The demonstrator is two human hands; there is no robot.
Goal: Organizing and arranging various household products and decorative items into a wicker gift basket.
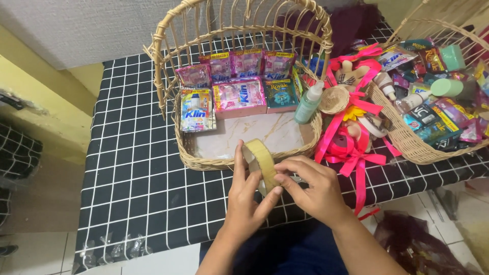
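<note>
Black grid-checked tablecloth (132, 168) beneath wicker basket (204, 160), pale tiled floor (41, 252) alongside.

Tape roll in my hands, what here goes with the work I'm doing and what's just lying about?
In hand:
- left hand and right hand both gripping the tape roll
- wicker basket just beyond, lined with packets

Lying about:
- pink ribbon
- second basket of sachets
- green spray bottle
- checked tablecloth

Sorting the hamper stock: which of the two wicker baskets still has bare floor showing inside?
The high-backed wicker basket directly beyond the hands; its marbled floor shows in front of the sachets. The basket on the right is heaped full.
</note>
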